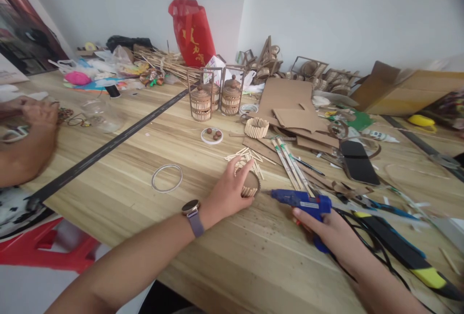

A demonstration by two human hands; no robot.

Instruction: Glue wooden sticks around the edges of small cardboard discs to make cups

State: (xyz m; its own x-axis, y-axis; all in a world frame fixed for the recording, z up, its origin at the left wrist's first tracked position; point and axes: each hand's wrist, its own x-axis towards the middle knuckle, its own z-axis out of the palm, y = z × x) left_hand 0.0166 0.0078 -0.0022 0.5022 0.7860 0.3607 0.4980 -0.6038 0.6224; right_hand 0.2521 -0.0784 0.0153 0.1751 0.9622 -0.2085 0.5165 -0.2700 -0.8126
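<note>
My left hand [230, 189], with a watch on its wrist, is closed around a small ring lined with short wooden sticks [251, 187] that rests on the wooden table [145, 159]. My right hand [328, 229] grips a blue hot glue gun [300, 200]; its nozzle points left toward the stick ring, a short gap away. A heap of loose short sticks [245, 156] lies just beyond my left hand.
A thin wire ring [167, 178], a small dish of brown beads [212, 135], a finished stick ring [256, 127] and lidded stick baskets [213, 97] lie ahead. Cardboard pieces [290, 106], a phone [358, 162], cutters and cables crowd the right. Another person's hand [32, 135] works at the left.
</note>
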